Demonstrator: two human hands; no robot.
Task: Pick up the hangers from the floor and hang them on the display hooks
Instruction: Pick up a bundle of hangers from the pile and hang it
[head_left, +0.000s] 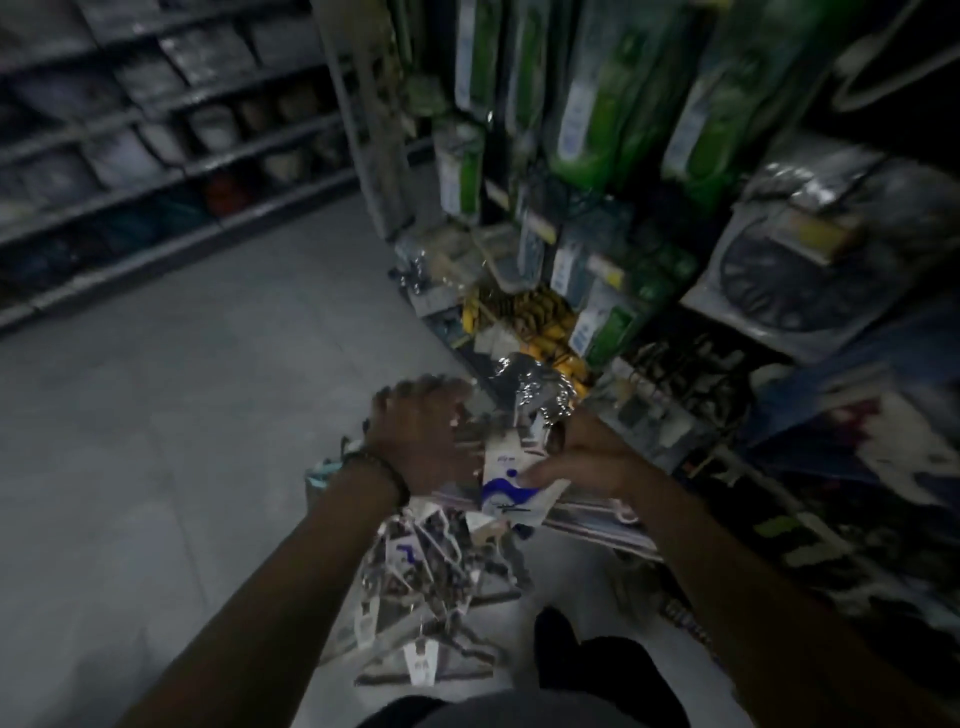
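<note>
Nearest me, at the bottom centre of the frame, a pile of hangers (426, 587) lies tangled on the pale floor (182, 415), with what looks like my dark shoe (556, 639) just to its right. Above the pile, at mid-frame, I hold a pack of hangers (592, 512) between both hands. My right hand (587, 457) grips it, the thumb laid across its white and blue card label (506, 491). My left hand (421, 436), a beaded bracelet (382, 470) at the wrist, has its fingers (415, 389) curled over the pack's upper left end; blur hides exactly how they clasp it.

Farther off, filling the right and upper right, stands the display rack (545, 208) hung with green packets (587, 119) and other wrapped goods. Stocked shelves (156, 130) run along the upper left.

I judge this to be the pick-up step, with much of the pile yet to gather. Next I need to find a free hook on the rack, which I cannot make out in this dim view, and raise the pack's hook ends to it.
</note>
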